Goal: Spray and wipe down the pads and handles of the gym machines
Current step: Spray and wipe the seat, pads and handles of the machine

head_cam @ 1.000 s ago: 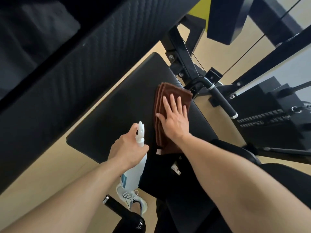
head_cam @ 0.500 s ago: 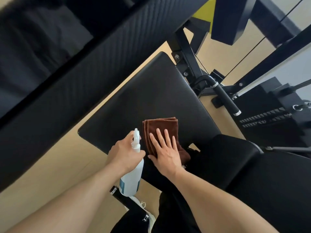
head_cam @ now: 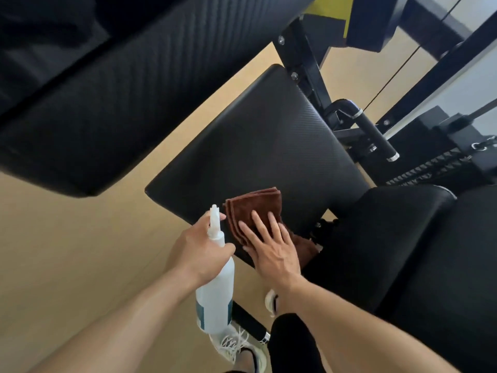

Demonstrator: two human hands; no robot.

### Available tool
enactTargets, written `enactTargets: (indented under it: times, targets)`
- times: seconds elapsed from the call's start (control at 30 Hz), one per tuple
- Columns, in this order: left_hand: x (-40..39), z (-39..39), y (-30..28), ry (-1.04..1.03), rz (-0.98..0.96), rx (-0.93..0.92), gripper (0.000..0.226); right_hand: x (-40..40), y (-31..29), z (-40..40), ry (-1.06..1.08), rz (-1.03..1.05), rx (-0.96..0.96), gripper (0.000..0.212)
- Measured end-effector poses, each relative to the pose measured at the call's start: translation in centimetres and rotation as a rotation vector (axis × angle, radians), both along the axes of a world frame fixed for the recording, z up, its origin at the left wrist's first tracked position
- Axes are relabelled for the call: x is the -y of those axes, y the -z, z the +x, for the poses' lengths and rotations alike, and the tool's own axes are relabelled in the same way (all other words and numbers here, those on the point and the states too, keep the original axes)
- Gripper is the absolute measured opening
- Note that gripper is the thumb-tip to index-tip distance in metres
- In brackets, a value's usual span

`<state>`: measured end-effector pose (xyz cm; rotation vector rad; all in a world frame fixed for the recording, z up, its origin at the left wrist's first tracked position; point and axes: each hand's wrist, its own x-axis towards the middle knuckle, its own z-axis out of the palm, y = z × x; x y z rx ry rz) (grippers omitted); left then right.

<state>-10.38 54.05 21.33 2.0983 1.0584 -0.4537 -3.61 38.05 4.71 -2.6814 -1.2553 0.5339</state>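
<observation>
A folded brown cloth (head_cam: 255, 208) lies on the near end of a black textured seat pad (head_cam: 269, 146). My right hand (head_cam: 271, 249) presses flat on the cloth with straight fingers. My left hand (head_cam: 199, 251) grips the neck of a white spray bottle (head_cam: 215, 292), just left of the cloth, nozzle pointing up over the pad's near edge. A black handle (head_cam: 373, 133) with silver end caps sticks out at the pad's right side. A second black pad (head_cam: 403, 251) lies to the right of my right hand.
A large black back pad (head_cam: 134, 90) fills the upper left. The black machine frame (head_cam: 304, 63), a cable and a weight stack (head_cam: 435, 168) stand at the right. Tan floor (head_cam: 67, 251) lies to the left. My white shoes (head_cam: 242, 345) and another handle (head_cam: 250, 323) are below.
My right hand has drawn the cloth from the pad's far end, by the handle, down to its near end. The left hand keeps holding the bottle beside it.
</observation>
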Motion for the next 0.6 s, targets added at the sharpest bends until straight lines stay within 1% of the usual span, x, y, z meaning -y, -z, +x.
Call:
enactTargets:
  times: [0.03,0.1,0.17,0.23,0.3,0.33,0.4,0.43,0.47,0.53,0.57,0.6]
  targets:
    - [-0.2,-0.2,0.3,0.004,-0.007,0.014,0.049,-0.9,-0.3,1.8,-0.003,0.02,0.029,0.058]
    - [-0.6,-0.1,0.9,0.006,-0.017,0.033,0.046,-3.9,-0.8,6.5,0.109,0.085,0.01,0.058]
    - [-1.3,0.7,1.4,0.012,0.0,0.041,0.044,-7.2,-1.8,12.1,0.261,0.153,-0.091,0.06]
    - [-2.0,1.9,1.9,0.029,0.021,0.061,0.04,-9.7,-2.5,16.1,0.346,0.223,-0.166,0.06]
    - [-2.8,3.3,2.2,0.064,0.05,0.088,0.038,-10.8,-2.3,16.6,0.372,0.264,-0.141,0.059]
    - [-3.2,3.8,2.3,0.078,0.07,0.101,0.037,-11.0,-2.0,15.2,0.347,0.287,-0.091,0.058]
    - [-3.8,4.4,2.2,0.089,0.105,0.117,0.032,-10.5,-1.2,10.4,0.183,0.351,0.045,0.056]
    - [-4.0,4.4,2.2,0.089,0.123,0.122,0.028,-10.1,-0.7,7.9,0.045,0.357,0.084,0.057]
    - [-4.2,4.3,2.1,0.098,0.137,0.12,0.026,-9.5,-0.4,6.0,-0.113,0.316,0.097,0.058]
    - [-4.4,3.8,2.0,0.143,0.128,0.099,0.024,-8.8,0.0,5.1,-0.367,0.239,0.091,0.058]
    - [-4.6,3.6,2.0,0.157,0.108,0.08,0.024,-8.9,-0.2,5.8,-0.433,0.24,0.087,0.056]
    - [-4.8,3.4,2.0,0.16,0.085,0.057,0.025,-9.3,-0.4,6.9,-0.45,0.254,0.104,0.055]
